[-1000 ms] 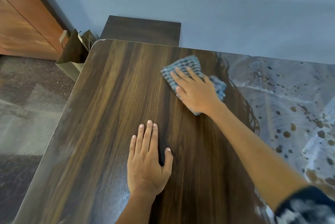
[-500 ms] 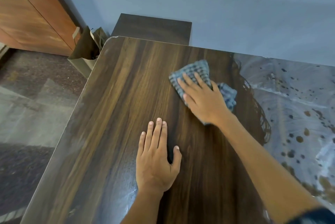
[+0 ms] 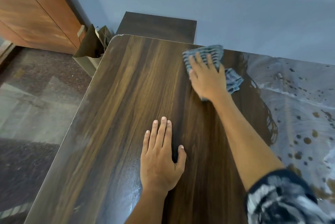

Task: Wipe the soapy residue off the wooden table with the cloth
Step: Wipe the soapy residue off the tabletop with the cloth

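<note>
Right grip [image 3: 207,78], fingers straight, presses cloth [image 3: 204,49] flat at worktop's [image 3: 126,115] far edge; left grip [image 3: 159,158] rests palm-down, holding nothing, nearer the near edge. Residue [image 3: 299,97] covers the right end.

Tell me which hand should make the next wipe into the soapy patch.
Right, probably. The right hand presses the cloth near the far edge of the table, just beside the soapy residue. The left hand rests flat on bare wood, away from both.

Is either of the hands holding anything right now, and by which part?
Nothing is gripped. The right hand presses flat on the cloth's middle; the left hand rests flat on the bare table.
</note>
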